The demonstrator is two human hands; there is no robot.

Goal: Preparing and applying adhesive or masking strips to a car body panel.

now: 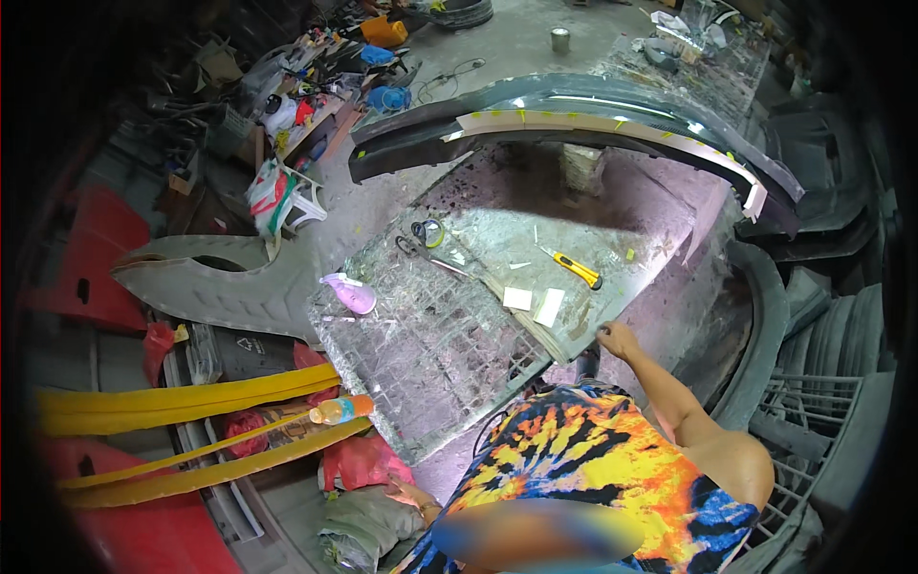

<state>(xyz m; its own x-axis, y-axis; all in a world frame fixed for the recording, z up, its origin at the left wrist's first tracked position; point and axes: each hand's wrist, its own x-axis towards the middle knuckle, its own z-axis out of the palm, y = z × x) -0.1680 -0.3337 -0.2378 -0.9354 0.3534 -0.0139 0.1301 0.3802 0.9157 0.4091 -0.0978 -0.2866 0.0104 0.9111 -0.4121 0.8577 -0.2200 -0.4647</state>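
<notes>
My right hand (616,339) is closed on the right edge of the worktable (402,373), near its front corner. My left hand (405,493) is low on the left, fingers apart, beside a pink-red plastic bag (359,462). On the table lie a yellow utility knife (576,270), white cards (548,307), scissors (417,249), a tape roll (429,232) and a pale purple spray bottle (348,296). An orange drink bottle (341,409) lies at the left corner. A long dark bumper (564,105) with masking tape spans the far side, above a block (582,170).
Grey car panels (215,282) stand left, with red panels (96,258) and yellow strips (172,402). A cluttered pile (287,110) fills the back left. Stacked dark bumpers (813,230) and a wire rack (803,421) line the right. A can (560,40) stands on the far floor.
</notes>
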